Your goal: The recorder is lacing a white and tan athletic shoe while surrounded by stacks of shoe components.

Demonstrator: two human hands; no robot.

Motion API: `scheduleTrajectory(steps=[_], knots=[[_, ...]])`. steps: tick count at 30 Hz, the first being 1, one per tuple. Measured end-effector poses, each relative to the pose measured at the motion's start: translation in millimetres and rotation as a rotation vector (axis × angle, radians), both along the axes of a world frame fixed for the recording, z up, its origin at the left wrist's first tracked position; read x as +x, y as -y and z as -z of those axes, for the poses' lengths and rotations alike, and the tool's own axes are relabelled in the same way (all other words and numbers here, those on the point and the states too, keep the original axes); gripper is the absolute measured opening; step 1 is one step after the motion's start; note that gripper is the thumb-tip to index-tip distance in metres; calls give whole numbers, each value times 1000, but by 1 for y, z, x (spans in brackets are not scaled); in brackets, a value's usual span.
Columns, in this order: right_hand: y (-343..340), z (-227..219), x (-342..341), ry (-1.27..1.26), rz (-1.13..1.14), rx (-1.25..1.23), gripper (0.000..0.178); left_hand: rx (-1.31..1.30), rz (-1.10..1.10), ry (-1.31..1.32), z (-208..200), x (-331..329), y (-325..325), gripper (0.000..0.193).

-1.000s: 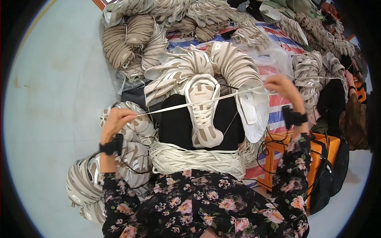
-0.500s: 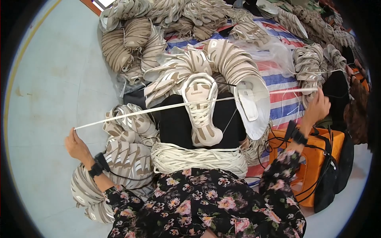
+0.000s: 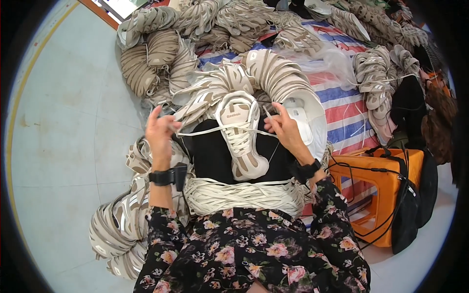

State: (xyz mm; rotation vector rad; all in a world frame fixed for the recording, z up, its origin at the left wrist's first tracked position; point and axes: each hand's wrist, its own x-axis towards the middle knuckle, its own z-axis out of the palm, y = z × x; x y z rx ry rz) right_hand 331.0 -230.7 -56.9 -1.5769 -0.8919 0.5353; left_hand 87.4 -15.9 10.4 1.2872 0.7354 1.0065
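Observation:
A beige and brown shoe upper (image 3: 238,115), its tongue facing up, lies on a black cloth (image 3: 210,154) over my lap. White lace is threaded through its lower eyelets, and two lace lengths (image 3: 202,131) run out from its sides to my hands. My left hand (image 3: 160,131), left of the upper, pinches one lace end. On the upper's right, my right hand (image 3: 284,126) holds the other end between its fingers, a tip sticking up above them. A thick bundle of off-white laces (image 3: 244,196) lies across my lap below the upper.
Beyond the upper curves a nested row of similar uppers (image 3: 276,71), its white inner side facing me. More stacked uppers (image 3: 117,227) lie at my left and on the striped sheet (image 3: 342,110). An orange plastic stool (image 3: 359,171) with black pads and cables stands at right.
Both hands have come inward from wide apart to close beside the upper. The lace, stretched taut before, now hangs slacker. The view has shifted slightly.

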Motion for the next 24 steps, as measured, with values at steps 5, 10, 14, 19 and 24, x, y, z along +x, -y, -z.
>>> scheduleTrajectory(steps=[5, 10, 14, 19, 24], knots=[[-7, 16, 3, -333, -150, -128, 16, -93, 227, -160, 14, 46, 25, 33], [-16, 12, -6, -99, -45, -110, 15, -101, 505, -253, 26, 79, 45, 23], [-22, 15, -10, 19, -19, -112, 16, 22, 526, -207, 40, 96, 56, 18], [-23, 17, -9, -105, 30, -103, 15, 69, 508, -325, 37, 106, 67, 17], [-26, 15, -11, -183, 21, -76, 15, 147, 462, -386, 38, 113, 71, 16]])
